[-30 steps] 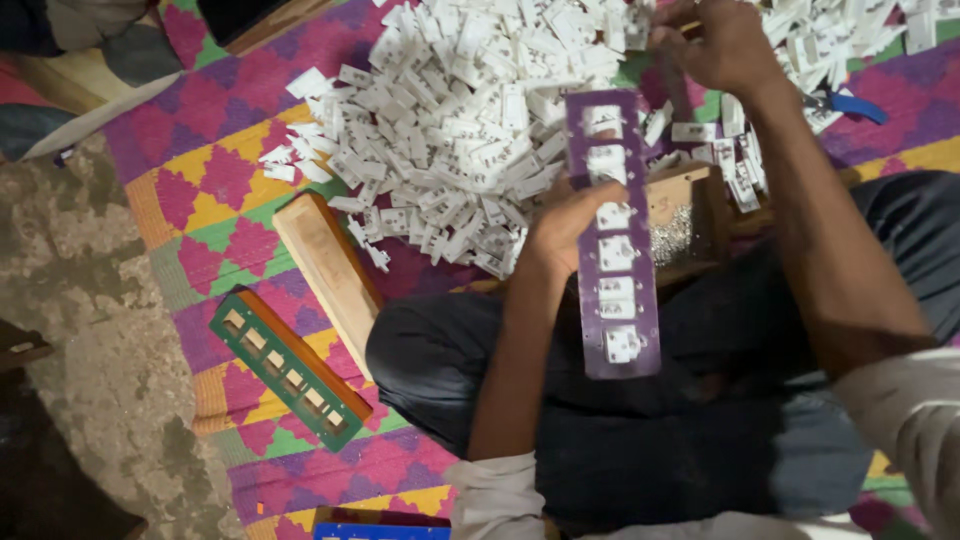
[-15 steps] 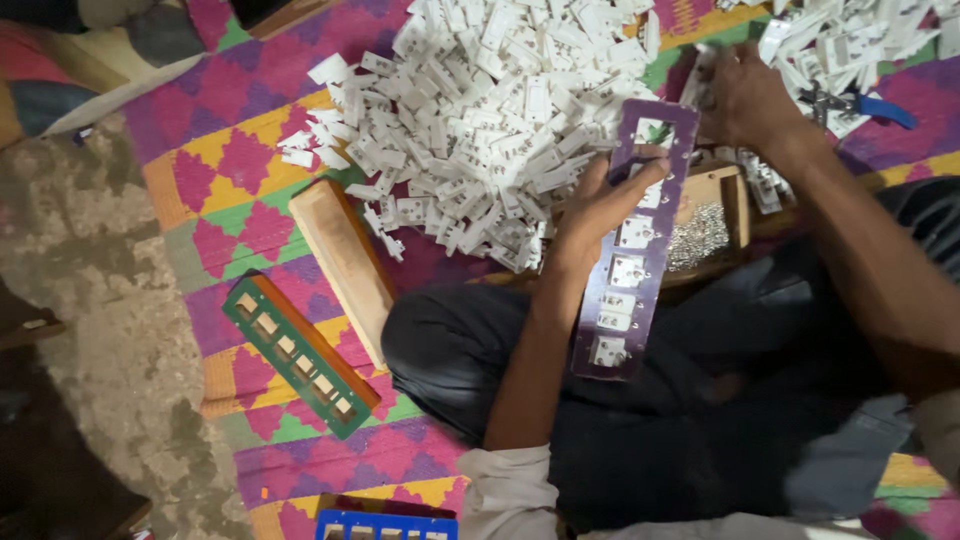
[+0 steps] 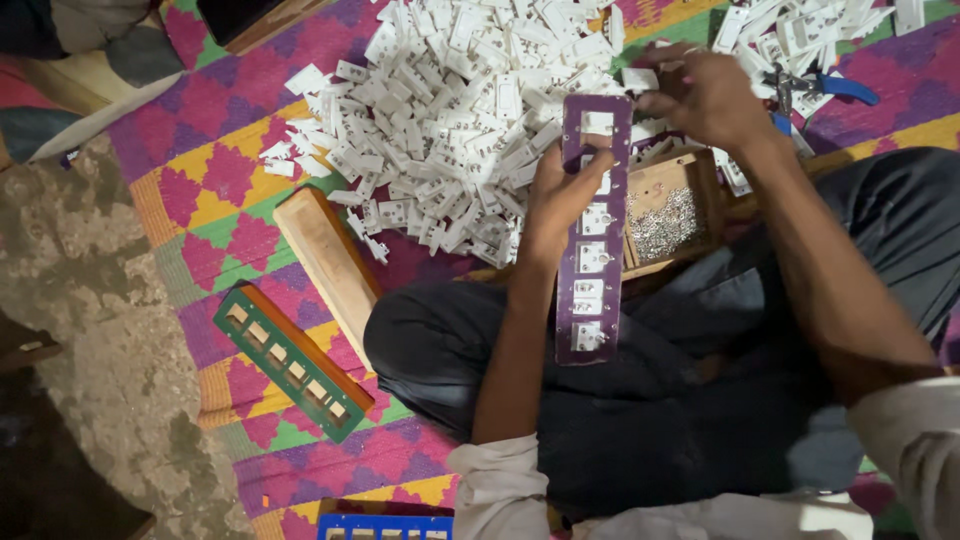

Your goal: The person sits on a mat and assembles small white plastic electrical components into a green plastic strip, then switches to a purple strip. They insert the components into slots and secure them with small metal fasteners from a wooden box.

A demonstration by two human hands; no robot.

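Observation:
My left hand (image 3: 558, 195) grips a long purple strip board (image 3: 592, 300) that holds several white socket pieces in a row. The board stands lengthwise over my lap. My right hand (image 3: 705, 95) is just beyond the board's top end, fingers pinched on a small white plastic piece (image 3: 640, 78). A big heap of white plastic socket pieces (image 3: 470, 110) lies on the patterned mat right behind the board.
A small wooden box of tiny metal parts (image 3: 668, 222) sits beside the board. Blue-handled pliers (image 3: 825, 88) lie at the far right. A wooden block (image 3: 325, 262) and a green slotted strip (image 3: 292, 360) lie on the mat (image 3: 215, 180) to the left. Bare floor (image 3: 90, 330) borders the mat.
My right hand has come back from the far pile to the board's top end with a white piece. The left hand still holds the board; the view shifted.

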